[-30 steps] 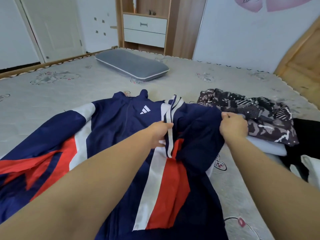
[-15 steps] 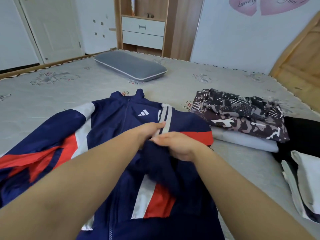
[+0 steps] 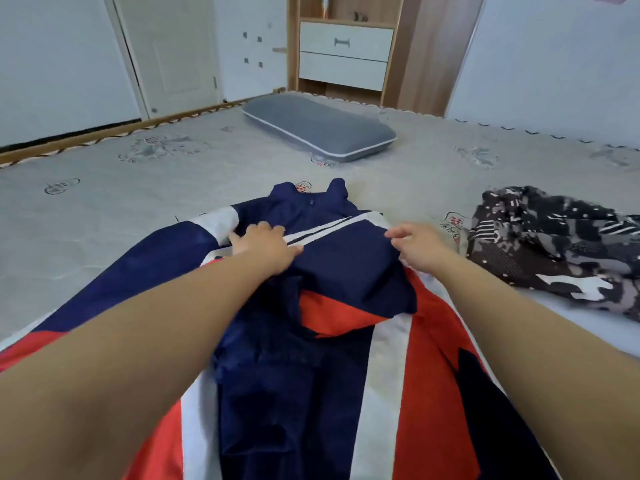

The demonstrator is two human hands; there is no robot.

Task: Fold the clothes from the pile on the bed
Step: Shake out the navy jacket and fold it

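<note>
Where grey pillow lies, patterned bed meets wardrobe.

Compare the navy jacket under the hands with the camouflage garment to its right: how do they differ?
The navy jacket is navy, red and white in bold blocks; the camouflage garment is a dark, mottled print. The jacket lies spread out, one sleeve folded across; the garment is bunched. Both hands, left hand and right hand, touch the jacket only. Both lie on the bed.

Grey pillow with white piping lies flat on the far part of the bed, whose quilted cover bears printed motifs. Beyond it stands a wooden cabinet with two white drawers. White door closed at left. Pale walls either side
</note>
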